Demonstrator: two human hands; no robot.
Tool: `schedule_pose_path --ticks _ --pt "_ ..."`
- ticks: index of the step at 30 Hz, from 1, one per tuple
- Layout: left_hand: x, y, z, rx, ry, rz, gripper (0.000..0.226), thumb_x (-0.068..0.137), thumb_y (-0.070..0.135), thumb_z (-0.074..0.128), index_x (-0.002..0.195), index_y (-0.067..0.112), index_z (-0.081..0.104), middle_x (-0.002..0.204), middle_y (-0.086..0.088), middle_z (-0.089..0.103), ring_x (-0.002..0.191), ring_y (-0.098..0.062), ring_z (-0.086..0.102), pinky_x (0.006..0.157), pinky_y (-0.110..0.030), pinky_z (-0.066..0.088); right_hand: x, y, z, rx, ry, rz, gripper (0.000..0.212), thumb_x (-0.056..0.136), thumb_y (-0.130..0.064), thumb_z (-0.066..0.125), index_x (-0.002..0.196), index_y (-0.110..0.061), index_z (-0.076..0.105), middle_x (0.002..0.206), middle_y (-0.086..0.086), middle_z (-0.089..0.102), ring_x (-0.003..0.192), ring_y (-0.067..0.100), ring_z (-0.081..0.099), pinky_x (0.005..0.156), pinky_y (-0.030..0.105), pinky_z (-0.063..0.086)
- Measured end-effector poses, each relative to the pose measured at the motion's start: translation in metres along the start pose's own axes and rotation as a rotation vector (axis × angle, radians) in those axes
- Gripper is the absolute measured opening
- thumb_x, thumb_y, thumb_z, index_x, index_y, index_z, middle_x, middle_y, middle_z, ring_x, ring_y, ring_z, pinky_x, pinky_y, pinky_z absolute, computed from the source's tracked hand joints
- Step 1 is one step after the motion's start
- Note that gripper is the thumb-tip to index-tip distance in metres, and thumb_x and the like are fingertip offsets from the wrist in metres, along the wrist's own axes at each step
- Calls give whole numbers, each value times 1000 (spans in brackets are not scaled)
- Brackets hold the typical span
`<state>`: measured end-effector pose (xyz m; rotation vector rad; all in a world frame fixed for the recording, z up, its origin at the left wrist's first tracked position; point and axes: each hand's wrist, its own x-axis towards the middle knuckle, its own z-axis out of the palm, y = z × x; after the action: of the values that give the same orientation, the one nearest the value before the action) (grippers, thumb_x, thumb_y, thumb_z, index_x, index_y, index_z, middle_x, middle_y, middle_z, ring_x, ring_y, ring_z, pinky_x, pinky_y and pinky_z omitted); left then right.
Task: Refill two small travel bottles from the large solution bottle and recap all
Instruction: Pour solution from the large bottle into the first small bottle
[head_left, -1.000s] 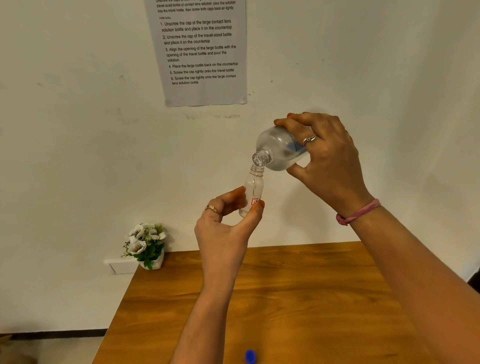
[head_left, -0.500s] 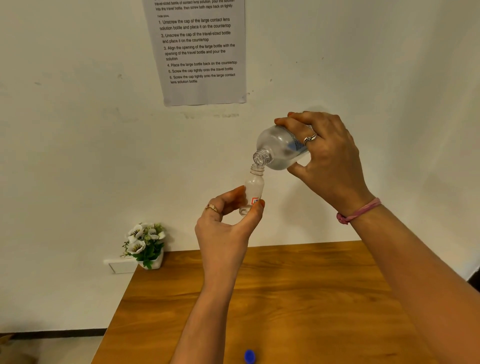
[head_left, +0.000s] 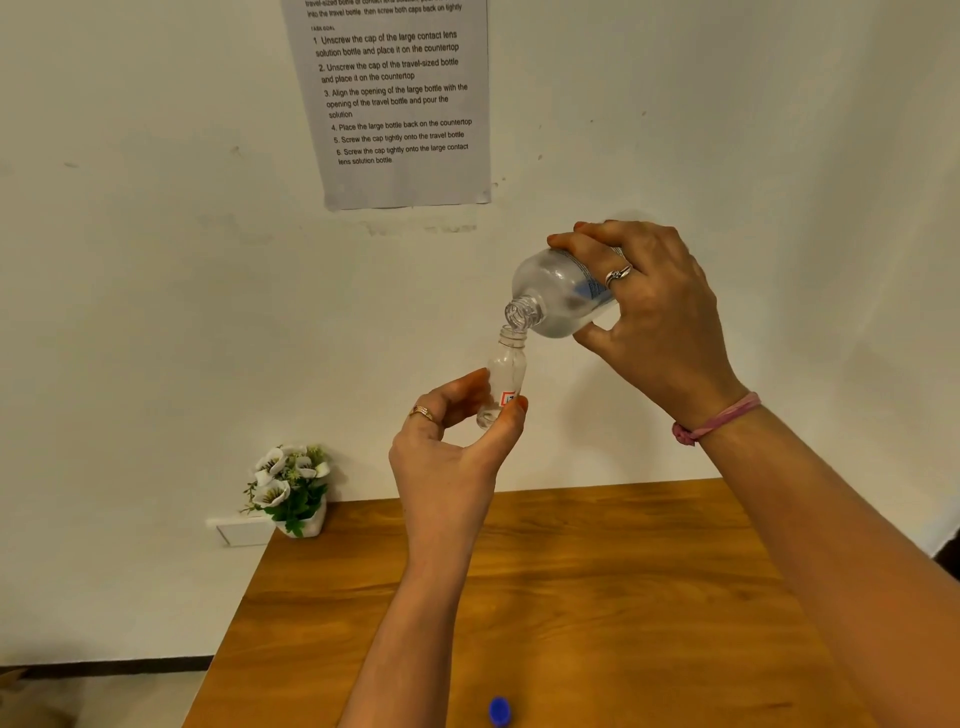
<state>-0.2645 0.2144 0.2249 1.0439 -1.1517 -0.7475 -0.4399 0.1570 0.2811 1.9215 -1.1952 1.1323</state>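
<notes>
- The task looks to be in its pouring step — the large solution bottle (head_left: 558, 293) is uncapped and tipped mouth-down, held in the air above the tabletop (head_left: 597, 597), its opening just over the open neck of a small travel bottle (head_left: 505, 379). I cannot make out a stream, nor how full the small bottle is.
- Left to do, as I judge it: finish this fill, fill a second travel bottle — none is in view — and recap all.
- The right hand (head_left: 660, 312) has its fingers curled around the large bottle's body, thumb underneath.
- The left hand (head_left: 452, 452) pinches the travel bottle's lower part between thumb and fingers, upright.
- A blue cap (head_left: 500, 711) lies on the tabletop's near edge.
</notes>
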Motion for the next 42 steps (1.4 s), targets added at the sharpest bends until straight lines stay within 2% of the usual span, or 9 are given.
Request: schedule_pose_path --ticks 17,28,33,39,42 --pt "1 -3 2 -24 1 -9 30 71 22 81 91 35 65 92 14 70 87 4 64 77 -16 51 0 1 1 -11 -6 4 60 72 -22 77 127 -16 55 124 10 58 114 30 50 92 42 44" --pt "3 -4 4 -28 5 -12 30 71 21 81 93 34 66 91 16 69 85 10 62 69 -2 46 0 2 3 -11 -7 4 59 72 -22 77 127 -16 56 124 10 59 114 30 51 92 42 44" --pt "4 -5 4 -32 8 -16 30 71 22 82 94 34 67 92 15 70 87 7 63 70 -4 47 0 3 5 -7 -11 2 60 71 -24 78 127 -14 56 123 12 59 114 33 52 92 44 44" --pt "4 -5 3 -35 10 -20 29 71 23 81 92 35 66 92 13 71 88 2 65 76 -15 50 0 0 6 -5 -7 5 60 71 -23 78 126 -16 56 123 10 59 114 30 50 91 43 45" --pt "4 -5 2 -30 7 -17 29 71 23 81 91 36 65 92 13 71 88 3 64 74 -12 50 1 0 6 -3 -6 1 60 71 -23 78 127 -16 56 123 11 59 114 31 51 91 43 45"
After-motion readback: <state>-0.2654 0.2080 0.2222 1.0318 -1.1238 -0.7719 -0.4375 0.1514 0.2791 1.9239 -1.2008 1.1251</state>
